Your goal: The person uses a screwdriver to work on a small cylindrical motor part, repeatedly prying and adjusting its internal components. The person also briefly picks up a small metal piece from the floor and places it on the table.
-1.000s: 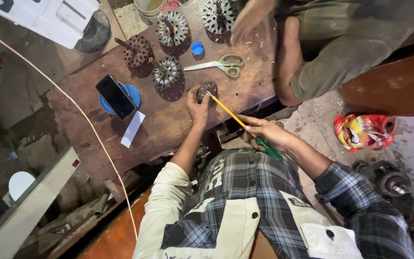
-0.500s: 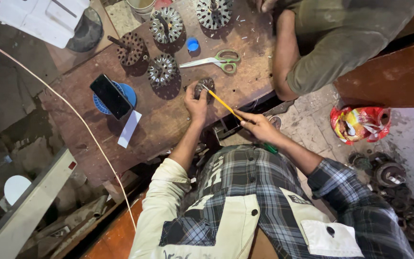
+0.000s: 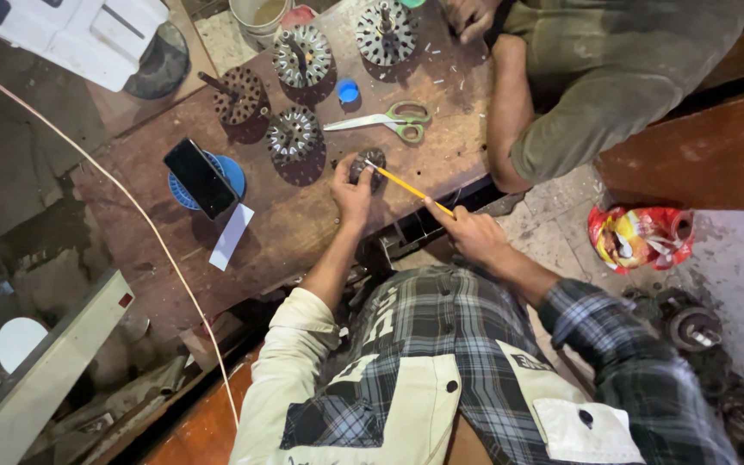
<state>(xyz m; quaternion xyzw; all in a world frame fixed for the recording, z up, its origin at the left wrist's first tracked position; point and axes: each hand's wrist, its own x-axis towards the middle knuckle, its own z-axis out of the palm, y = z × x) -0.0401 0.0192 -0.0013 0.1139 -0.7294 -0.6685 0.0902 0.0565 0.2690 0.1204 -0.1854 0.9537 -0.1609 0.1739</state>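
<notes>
- Nearest the camera, the person's right hand (image 3: 474, 234) gripped a yellow-shafted tool (image 3: 408, 186), its tip set against a small round metal part (image 3: 367, 165) on the brown wooden board (image 3: 303, 224).
- Against half a second before, the hand had slid up the shaft so the green handle end no longer showed, and the tip sat closer on the part; the work looked to be at a fine, close stage.
- The left hand (image 3: 352, 194) was curled narrowly over the near side of that part, steadying it just left of the tool tip.
- To the left lay one black phone (image 3: 201, 178) propped on one blue dish (image 3: 226, 172), with one white paper strip (image 3: 232, 236) beside it.
- Farther off stood four larger finned metal discs (image 3: 294, 136), much as before.
- Between them lay one pair of green-handled scissors (image 3: 387, 119) and one blue cap (image 3: 349, 91).
- At the far edge sat one pale cup (image 3: 259, 15); another person's hand (image 3: 468, 17) rested far right, its grip hidden.
</notes>
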